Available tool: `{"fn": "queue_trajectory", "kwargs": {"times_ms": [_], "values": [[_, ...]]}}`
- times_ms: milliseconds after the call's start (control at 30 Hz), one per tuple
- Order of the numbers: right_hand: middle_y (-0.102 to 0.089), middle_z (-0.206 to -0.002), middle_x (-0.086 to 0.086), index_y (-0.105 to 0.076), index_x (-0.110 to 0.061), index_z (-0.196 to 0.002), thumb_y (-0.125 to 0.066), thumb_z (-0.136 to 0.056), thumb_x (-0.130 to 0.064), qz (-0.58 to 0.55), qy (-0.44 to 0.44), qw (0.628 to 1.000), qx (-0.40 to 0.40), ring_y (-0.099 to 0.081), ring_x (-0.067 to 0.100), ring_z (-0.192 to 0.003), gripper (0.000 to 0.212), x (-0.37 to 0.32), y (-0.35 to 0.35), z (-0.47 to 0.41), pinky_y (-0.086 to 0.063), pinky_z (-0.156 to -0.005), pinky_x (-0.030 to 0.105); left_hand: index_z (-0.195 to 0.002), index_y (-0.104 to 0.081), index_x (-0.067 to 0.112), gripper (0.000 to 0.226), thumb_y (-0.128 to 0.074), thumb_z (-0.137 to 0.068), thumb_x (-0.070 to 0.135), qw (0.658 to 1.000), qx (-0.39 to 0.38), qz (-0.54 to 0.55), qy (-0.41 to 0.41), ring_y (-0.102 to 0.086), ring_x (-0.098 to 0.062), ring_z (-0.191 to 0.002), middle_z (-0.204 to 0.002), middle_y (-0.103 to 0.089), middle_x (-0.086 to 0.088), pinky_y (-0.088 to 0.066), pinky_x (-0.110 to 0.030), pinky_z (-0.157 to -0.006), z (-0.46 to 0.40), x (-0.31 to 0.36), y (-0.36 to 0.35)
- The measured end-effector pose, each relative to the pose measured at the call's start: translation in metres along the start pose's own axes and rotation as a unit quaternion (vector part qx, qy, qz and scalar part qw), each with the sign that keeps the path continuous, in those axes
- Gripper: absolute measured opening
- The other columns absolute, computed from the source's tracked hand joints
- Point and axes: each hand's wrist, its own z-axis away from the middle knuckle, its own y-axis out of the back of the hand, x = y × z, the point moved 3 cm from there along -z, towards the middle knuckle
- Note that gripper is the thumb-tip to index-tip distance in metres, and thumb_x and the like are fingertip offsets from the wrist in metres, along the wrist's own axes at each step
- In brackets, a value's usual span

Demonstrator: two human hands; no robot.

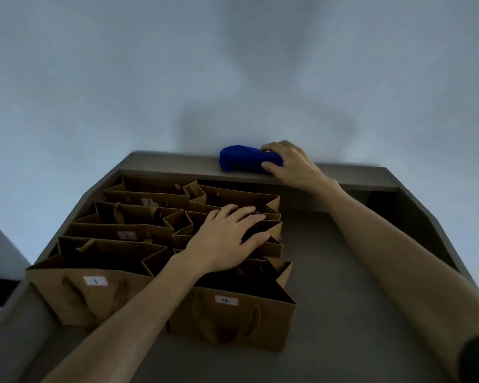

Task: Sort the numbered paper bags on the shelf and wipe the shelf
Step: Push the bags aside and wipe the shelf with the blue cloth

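Several brown paper bags stand in two columns on the grey shelf (329, 272). The left column holds bag 1 (94, 294) in front, bag 2 (122, 230) behind it and bag 3 (150, 194) at the back. Bag 4 (233, 319) leads the right column; the labels of the bags behind it are hidden. My left hand (227, 239) rests with spread fingers on the open tops of the right column's middle bags. My right hand (291, 164) grips a bunched blue cloth (244, 158) on the ledge along the shelf's back edge.
A raised rim (426, 230) runs around the shelf. A bare stretch of shelf lies to the right of the bags, under my right forearm. A plain pale wall (233, 64) rises behind the shelf.
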Motion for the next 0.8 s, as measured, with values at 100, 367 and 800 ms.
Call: {"fn": "queue_trajectory", "kwargs": {"times_ms": [100, 367, 800], "values": [[-0.039, -0.149, 0.008, -0.033, -0.035, -0.145, -0.051, -0.094, -0.049, 0.095, 0.011, 0.993, -0.067, -0.039, 0.034, -0.132, 0.056, -0.006, -0.017, -0.033, -0.033, -0.108, 0.057, -0.147, -0.023, 0.043, 0.054, -0.023, -0.097, 0.061, 1.0, -0.001, -0.001, 0.006, -0.007, -0.017, -0.148, -0.16, -0.016, 0.014, -0.007, -0.044, -0.118, 0.002, 0.0, 0.0], [-0.043, -0.146, 0.012, -0.021, -0.041, -0.148, -0.034, -0.097, -0.059, 0.219, 0.001, 0.975, -0.035, -0.044, 0.04, -0.127, 0.056, 0.0, -0.057, -0.048, -0.032, -0.105, 0.056, -0.147, -0.024, 0.042, 0.052, -0.024, -0.098, 0.059, 1.0, 0.017, 0.002, 0.011, -0.01, -0.016, -0.147, -0.159, -0.02, 0.013, -0.008, -0.04, -0.118, 0.006, 0.002, 0.0], [-0.056, -0.124, 0.008, -0.039, -0.036, -0.135, -0.053, -0.097, -0.036, 0.083, -0.039, 0.995, 0.033, -0.056, 0.03, -0.11, 0.041, 0.004, -0.003, 0.048, -0.046, -0.087, 0.049, -0.138, -0.041, 0.035, 0.049, -0.035, -0.095, 0.058, 0.998, 0.054, -0.002, -0.013, -0.04, -0.021, -0.133, -0.143, -0.046, 0.008, -0.029, -0.052, -0.11, -0.009, 0.01, 0.013]]}}
